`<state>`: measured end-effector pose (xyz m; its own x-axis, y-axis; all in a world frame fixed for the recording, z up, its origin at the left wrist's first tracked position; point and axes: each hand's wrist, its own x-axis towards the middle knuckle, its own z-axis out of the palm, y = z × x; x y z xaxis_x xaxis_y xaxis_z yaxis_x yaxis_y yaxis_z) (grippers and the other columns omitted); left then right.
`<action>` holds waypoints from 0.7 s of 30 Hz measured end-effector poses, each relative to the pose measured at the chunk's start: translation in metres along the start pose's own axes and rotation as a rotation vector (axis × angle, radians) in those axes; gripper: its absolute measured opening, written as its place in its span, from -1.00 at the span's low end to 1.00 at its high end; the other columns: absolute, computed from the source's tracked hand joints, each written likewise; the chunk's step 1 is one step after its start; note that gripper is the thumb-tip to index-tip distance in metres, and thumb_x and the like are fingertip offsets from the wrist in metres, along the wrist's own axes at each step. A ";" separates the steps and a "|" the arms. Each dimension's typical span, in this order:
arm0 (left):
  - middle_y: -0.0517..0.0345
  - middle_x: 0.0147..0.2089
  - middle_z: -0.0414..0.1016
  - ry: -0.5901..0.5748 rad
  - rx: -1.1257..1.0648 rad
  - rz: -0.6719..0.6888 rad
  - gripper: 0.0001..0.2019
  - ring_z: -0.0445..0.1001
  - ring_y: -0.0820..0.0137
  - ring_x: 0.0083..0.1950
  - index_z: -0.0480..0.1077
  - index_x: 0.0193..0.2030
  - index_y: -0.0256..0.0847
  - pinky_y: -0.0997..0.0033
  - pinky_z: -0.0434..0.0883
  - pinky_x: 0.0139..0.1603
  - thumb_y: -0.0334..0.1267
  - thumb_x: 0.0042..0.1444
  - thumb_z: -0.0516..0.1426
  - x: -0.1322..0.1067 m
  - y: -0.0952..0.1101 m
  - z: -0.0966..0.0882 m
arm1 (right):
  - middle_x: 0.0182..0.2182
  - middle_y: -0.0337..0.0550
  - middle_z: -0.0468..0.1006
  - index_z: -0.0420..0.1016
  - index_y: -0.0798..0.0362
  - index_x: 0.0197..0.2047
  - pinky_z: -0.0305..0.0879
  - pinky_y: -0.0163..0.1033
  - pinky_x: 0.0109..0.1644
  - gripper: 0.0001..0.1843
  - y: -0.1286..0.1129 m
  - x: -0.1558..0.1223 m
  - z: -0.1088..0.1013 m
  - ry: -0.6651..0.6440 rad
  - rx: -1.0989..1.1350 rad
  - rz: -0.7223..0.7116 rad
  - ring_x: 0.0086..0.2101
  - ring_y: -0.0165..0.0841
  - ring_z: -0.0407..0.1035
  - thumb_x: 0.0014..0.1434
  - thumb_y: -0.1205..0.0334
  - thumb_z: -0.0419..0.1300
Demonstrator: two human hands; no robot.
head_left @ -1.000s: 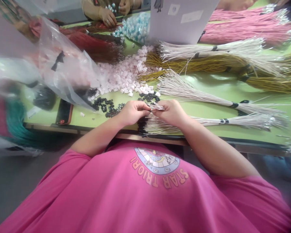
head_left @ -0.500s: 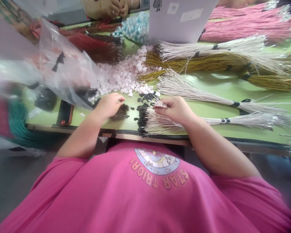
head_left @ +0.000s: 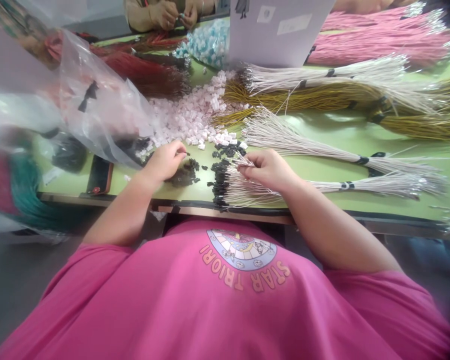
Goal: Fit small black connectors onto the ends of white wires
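Observation:
Between thumb and forefinger, my left hand (head_left: pixel 169 159) pinches a small black connector housing (head_left: pixel 188 154). Below its fingers lies a loose pile of black housings (head_left: pixel 185 173). My right hand (head_left: pixel 265 169) is closed around the ends of several white wires (head_left: pixel 243 161). Under that hand spreads a bundle of white wires (head_left: pixel 243 187), and many of its left ends carry black housings (head_left: pixel 220 185). A smaller group of black housings (head_left: pixel 228 150) sits just beyond the wire ends.
White connector housings (head_left: pixel 195 115) are heaped behind my hands, beside a clear plastic bag (head_left: pixel 101 100). More white wires (head_left: pixel 307 142) and yellow wires (head_left: pixel 303 100) lie to the right. A phone (head_left: pixel 100 175) rests at left. Across the table are another person's hands (head_left: pixel 168 14).
My left hand has closed its fingers on a black connector housing and drawn slightly back and left. My right hand stays almost in place with the white wires.

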<state>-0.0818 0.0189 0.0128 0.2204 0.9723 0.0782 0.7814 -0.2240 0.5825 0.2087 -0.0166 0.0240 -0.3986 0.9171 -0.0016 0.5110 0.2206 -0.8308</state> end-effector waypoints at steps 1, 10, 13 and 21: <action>0.15 -0.35 0.48 0.019 -0.052 0.019 -0.90 0.39 0.38 -0.32 0.45 -0.27 -0.14 0.30 0.36 -0.18 -0.24 0.06 0.17 -0.004 0.010 0.001 | -0.67 -0.35 0.16 0.29 0.11 -0.60 -0.03 -0.32 -0.43 -0.74 0.000 0.000 0.001 0.010 -0.005 0.001 -0.56 -0.52 0.04 0.01 0.16 0.13; 0.10 -0.19 0.54 -0.171 -0.362 0.158 -0.83 0.48 0.38 -0.17 0.49 -0.21 -0.21 0.35 0.40 -0.09 -0.25 0.10 0.13 -0.018 0.079 0.042 | -0.65 -0.32 0.18 0.35 0.13 -0.57 -0.06 -0.32 -0.46 -0.75 0.000 0.000 0.003 0.020 0.066 0.031 -0.56 -0.51 0.05 0.01 0.13 0.13; 0.11 -0.20 0.55 -0.163 -0.418 0.106 -0.83 0.49 0.38 -0.18 0.48 -0.20 -0.21 0.35 0.40 -0.09 -0.23 0.10 0.13 -0.015 0.077 0.048 | -0.67 -0.33 0.14 0.29 0.11 -0.61 -0.07 -0.33 -0.47 -0.71 -0.002 -0.001 0.004 0.013 0.016 0.033 -0.57 -0.52 0.04 0.03 0.13 0.10; 0.12 -0.20 0.56 -0.137 -0.436 0.085 -0.83 0.49 0.38 -0.20 0.49 -0.22 -0.19 0.34 0.40 -0.10 -0.21 0.08 0.15 -0.016 0.074 0.051 | -0.66 -0.34 0.16 0.26 0.10 -0.58 -0.05 -0.33 -0.46 -0.74 -0.002 0.001 0.007 -0.017 0.033 0.054 -0.56 -0.52 0.07 0.06 0.15 0.06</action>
<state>0.0019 -0.0167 0.0132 0.3714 0.9271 0.0496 0.4453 -0.2248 0.8667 0.2019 -0.0188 0.0216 -0.3837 0.9218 -0.0564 0.5067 0.1591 -0.8473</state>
